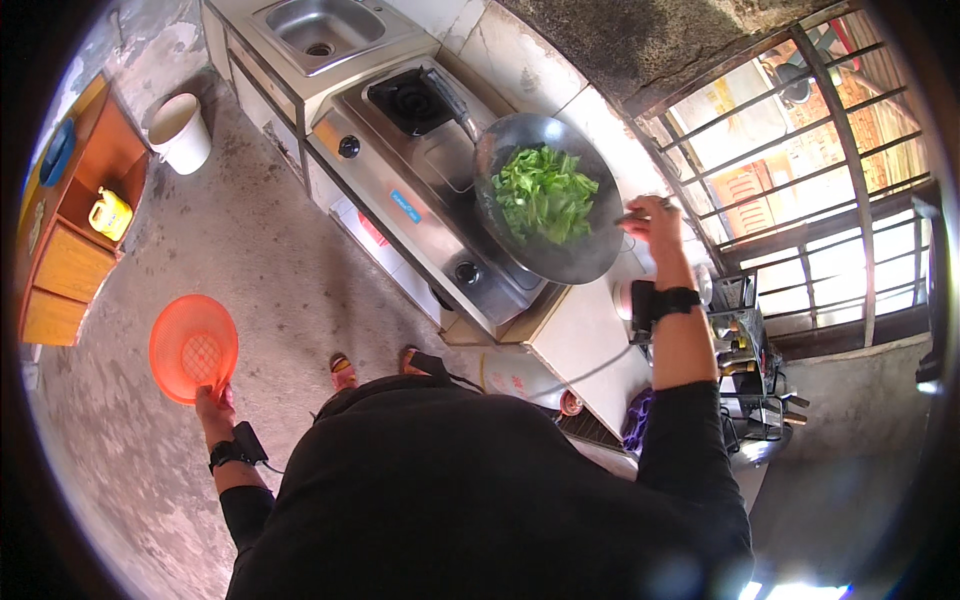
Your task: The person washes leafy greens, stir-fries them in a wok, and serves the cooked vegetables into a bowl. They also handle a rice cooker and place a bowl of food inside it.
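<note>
My left hand [216, 411] grips the rim of an orange plastic colander [172, 352], held out over the floor on the left. The colander's inside faces me and nothing shows in it. A dark wok [547, 262] sits over the right burner of the gas stove. Chopped green leafy vegetables [544, 195] lie heaped in its middle, with faint haze above them. At the wok's right rim, my right hand [656, 221] is closed around a slim dark handle, seemingly of a cooking utensil. Its working end cannot be made out. The wok's own handle [450, 97] points away towards the left burner.
The steel gas stove [375, 165] has an uncovered left burner [411, 101]. Beyond it is a steel sink [326, 30]. A white bucket [184, 139] and wooden cabinet [64, 274] stand left. To the right are a bottle rack [739, 352] and barred window [810, 150]; a gas cylinder [517, 379] stands below.
</note>
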A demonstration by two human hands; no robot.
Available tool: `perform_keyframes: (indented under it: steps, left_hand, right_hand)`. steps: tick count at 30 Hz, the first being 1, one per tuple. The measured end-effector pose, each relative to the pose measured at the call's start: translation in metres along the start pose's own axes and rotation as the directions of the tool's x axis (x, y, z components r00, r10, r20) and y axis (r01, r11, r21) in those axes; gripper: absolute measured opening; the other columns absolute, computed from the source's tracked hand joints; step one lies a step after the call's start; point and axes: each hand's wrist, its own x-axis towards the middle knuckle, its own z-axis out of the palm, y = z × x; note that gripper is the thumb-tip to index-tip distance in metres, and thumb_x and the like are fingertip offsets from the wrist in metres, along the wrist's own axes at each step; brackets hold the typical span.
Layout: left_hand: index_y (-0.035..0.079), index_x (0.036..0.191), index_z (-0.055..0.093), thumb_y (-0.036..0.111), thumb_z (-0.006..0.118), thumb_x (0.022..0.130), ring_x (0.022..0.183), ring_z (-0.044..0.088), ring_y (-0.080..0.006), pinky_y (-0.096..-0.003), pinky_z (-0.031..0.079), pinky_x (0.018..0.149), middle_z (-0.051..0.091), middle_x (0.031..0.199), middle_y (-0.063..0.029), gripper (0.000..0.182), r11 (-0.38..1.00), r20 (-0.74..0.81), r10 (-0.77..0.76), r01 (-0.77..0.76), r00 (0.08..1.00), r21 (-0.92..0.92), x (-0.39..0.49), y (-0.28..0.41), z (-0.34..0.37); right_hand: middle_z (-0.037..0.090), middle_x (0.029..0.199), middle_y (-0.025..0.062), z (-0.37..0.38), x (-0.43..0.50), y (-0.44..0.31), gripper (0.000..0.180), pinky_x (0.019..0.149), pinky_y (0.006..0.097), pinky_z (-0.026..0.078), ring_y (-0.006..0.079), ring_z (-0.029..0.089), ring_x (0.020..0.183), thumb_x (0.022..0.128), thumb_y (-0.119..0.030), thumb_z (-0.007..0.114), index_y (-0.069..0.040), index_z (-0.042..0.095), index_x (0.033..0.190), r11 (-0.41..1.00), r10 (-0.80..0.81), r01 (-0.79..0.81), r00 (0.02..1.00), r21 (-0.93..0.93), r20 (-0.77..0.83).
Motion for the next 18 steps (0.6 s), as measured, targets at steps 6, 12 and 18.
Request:
perform_keyframes:
  steps: [6, 12, 18]
  left_hand:
    - [0.011, 0.091, 0.053, 0.013, 0.046, 0.080, 0.064, 0.062, -0.0227, -0.0282, 0.051, 0.049, 0.063, 0.082, -0.0064, 0.014, 0.993, -0.053, 0.116, -0.116, 0.992, 0.015, -0.020, -0.010, 0.016]
    - [0.010, 0.098, 0.052, 0.011, 0.046, 0.079, 0.064, 0.062, -0.0233, -0.0282, 0.052, 0.050, 0.063, 0.083, -0.0066, 0.020, 0.999, -0.088, 0.039, -0.038, 0.995, 0.014, -0.020, -0.018, 0.021]
    - [0.011, 0.102, 0.051, 0.011, 0.047, 0.078, 0.068, 0.062, -0.0222, -0.0278, 0.051, 0.052, 0.062, 0.086, -0.0060, 0.025, 0.991, 0.002, 0.114, -0.114, 0.994, 0.066, -0.021, -0.017, 0.028]
  right_hand:
    - [0.065, 0.073, 0.0145, 0.008, 0.027, -0.017, 0.017, 0.042, 0.0234, 0.048, 0.0192, 0.064, 0.052, 0.076, -0.012, 0.060, 0.004, 0.059, 0.083, 0.926, -0.360, 0.372, 0.922, 0.066, -0.143]
    - [0.063, 0.073, 0.0141, 0.023, 0.018, 0.009, 0.018, 0.045, 0.0284, 0.052, 0.0205, 0.062, 0.052, 0.079, -0.014, 0.059, 0.004, 0.060, 0.083, 0.940, -0.190, 0.191, 0.981, 0.282, -0.031]
    - [0.064, 0.069, 0.0123, 0.022, 0.034, 0.068, 0.014, 0.045, 0.0272, 0.051, 0.0179, 0.062, 0.052, 0.077, -0.011, 0.062, 0.003, 0.062, 0.079, 0.983, -0.167, 0.164, 0.985, 0.083, 0.036]
